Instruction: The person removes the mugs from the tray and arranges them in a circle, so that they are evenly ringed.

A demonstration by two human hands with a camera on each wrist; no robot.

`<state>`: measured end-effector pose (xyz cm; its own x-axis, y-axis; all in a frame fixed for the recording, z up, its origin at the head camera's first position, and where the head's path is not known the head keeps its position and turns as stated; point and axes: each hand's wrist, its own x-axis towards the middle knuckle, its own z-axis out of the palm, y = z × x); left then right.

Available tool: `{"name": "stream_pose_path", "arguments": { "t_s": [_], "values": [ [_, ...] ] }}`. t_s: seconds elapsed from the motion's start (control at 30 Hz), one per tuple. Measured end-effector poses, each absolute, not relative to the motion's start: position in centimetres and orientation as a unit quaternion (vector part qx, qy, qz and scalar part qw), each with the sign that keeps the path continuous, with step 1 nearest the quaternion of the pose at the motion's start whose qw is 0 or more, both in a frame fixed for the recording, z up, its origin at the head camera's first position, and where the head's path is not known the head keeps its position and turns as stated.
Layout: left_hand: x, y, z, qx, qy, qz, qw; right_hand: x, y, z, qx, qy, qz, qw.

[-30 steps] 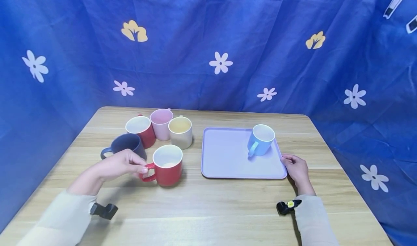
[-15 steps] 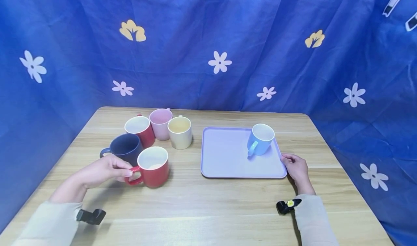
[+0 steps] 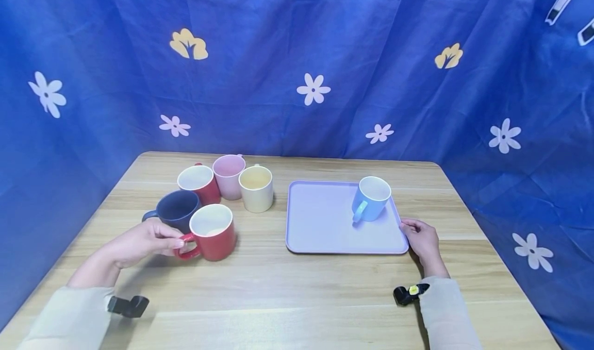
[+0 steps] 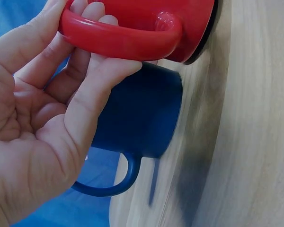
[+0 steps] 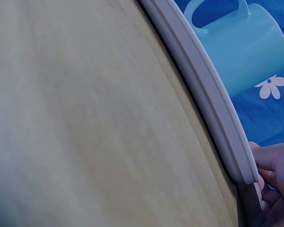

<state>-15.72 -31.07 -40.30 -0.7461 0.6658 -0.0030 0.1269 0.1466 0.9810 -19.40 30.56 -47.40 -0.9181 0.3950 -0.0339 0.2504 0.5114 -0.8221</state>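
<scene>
A red mug (image 3: pixel 213 233) with a white inside is upright at the front of the mug group. My left hand (image 3: pixel 141 243) pinches its handle between thumb and fingers, also seen from close by in the left wrist view. Whether the mug's base touches the table, I cannot tell. Right behind this hand stands a dark blue mug (image 4: pixel 137 111), its handle pointing left. On the right, my right hand (image 3: pixel 422 240) grips the right rim of a lilac tray (image 3: pixel 320 221), near its front corner. A light blue mug (image 3: pixel 370 203) stands on the tray's right part, handle toward the front.
Behind the held mug stand another red mug (image 3: pixel 204 185), a pink mug (image 3: pixel 227 180) and a cream mug (image 3: pixel 257 195), close together. Bare wooden tabletop (image 3: pixel 278 293) lies in front of the tray. A blue patterned cloth (image 3: pixel 260 97) hangs behind the table.
My left hand has drawn the red mug leftward, close to the dark blue mug, then slightly away from me. The right hand and tray have stayed put.
</scene>
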Motion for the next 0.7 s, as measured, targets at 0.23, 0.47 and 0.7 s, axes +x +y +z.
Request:
{"name": "stream_pose_path", "arguments": {
  "t_s": [0.23,0.47,0.7],
  "values": [
    [-15.94,-31.36,-40.80,0.259,0.725,0.598,0.224,-19.37,30.54,-47.45,-0.184,-0.866,0.458,0.081],
    [-15.86,-31.53,-41.01,0.252,0.718,0.610,0.221,-19.43,30.58,-47.49,-0.181,-0.866,0.459,0.084],
    [-15.98,-31.75,-41.26,0.248,0.698,0.629,0.237,-19.46,30.59,-47.59,-0.180,-0.867,0.457,0.086]
  ]
}}
